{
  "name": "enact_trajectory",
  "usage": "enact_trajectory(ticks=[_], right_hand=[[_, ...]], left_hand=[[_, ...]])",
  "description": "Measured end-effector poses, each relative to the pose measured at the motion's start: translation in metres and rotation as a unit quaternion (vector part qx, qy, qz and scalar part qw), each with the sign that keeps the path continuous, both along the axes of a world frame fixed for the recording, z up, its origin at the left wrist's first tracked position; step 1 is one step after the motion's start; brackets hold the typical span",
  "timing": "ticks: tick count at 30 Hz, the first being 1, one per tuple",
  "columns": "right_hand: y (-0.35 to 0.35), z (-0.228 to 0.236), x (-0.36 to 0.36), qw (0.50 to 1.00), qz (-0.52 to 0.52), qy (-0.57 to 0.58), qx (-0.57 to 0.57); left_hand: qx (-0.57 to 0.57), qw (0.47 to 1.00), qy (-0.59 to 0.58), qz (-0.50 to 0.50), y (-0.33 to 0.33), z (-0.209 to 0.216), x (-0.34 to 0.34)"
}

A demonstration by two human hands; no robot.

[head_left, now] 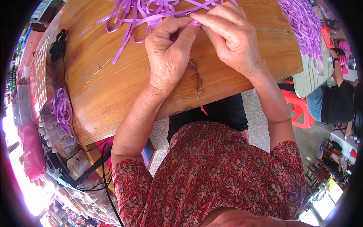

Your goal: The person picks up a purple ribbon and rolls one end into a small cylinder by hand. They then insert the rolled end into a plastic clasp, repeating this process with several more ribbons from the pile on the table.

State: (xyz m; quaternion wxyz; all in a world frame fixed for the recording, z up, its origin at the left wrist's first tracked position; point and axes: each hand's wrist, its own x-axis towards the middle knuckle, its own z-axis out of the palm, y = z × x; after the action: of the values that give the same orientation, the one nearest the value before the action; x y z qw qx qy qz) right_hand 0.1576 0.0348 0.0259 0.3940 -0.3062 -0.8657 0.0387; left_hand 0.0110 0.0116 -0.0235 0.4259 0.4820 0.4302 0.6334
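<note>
Both my hands meet over the far part of the wooden table (pixel 113 87), fingertips close together. Between them is a narrow purple ribbon (pixel 195 23). My left hand (pixel 170 51) pinches it between thumb and bent fingers. My right hand (pixel 232 39) grips the same bit of ribbon from the other side, thumb and forefinger nearly touching the left fingertips. Just beyond my hands lies a loose tangle of purple ribbons (pixel 151 15), some ends trailing toward me. A thin needle-like metal tool (pixel 99 70) rests on the table left of my left hand.
A big heap of purple ribbons (pixel 304 28) covers the far right corner. At the left edge are a black clip-like object (pixel 58 46) with a cable, a purple ribbon bundle (pixel 61 108) and a pink pouch (pixel 31 150). A red stool (pixel 298 109) and another person (pixel 334 100) are at right.
</note>
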Motion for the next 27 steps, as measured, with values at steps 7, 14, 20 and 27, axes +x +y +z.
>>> enact_trajectory(ticks=[7,14,20,27], right_hand=[[0.003,0.002,0.004,0.998,0.045,0.025,-0.033],[0.048,-0.032,-0.002,0.934,0.272,0.197,0.122],[0.057,-0.034,0.005,0.948,0.178,0.074,0.253],[0.040,0.007,0.009,0.991,0.116,-0.065,0.006]], left_hand=[[-0.136,0.983,-0.106,-0.063,-0.001,0.006,-0.002],[-0.124,0.985,-0.104,-0.064,-0.001,0.012,-0.006],[-0.171,0.972,-0.119,-0.113,0.006,0.009,-0.016],[-0.163,0.966,-0.132,-0.148,0.010,0.004,-0.018]])
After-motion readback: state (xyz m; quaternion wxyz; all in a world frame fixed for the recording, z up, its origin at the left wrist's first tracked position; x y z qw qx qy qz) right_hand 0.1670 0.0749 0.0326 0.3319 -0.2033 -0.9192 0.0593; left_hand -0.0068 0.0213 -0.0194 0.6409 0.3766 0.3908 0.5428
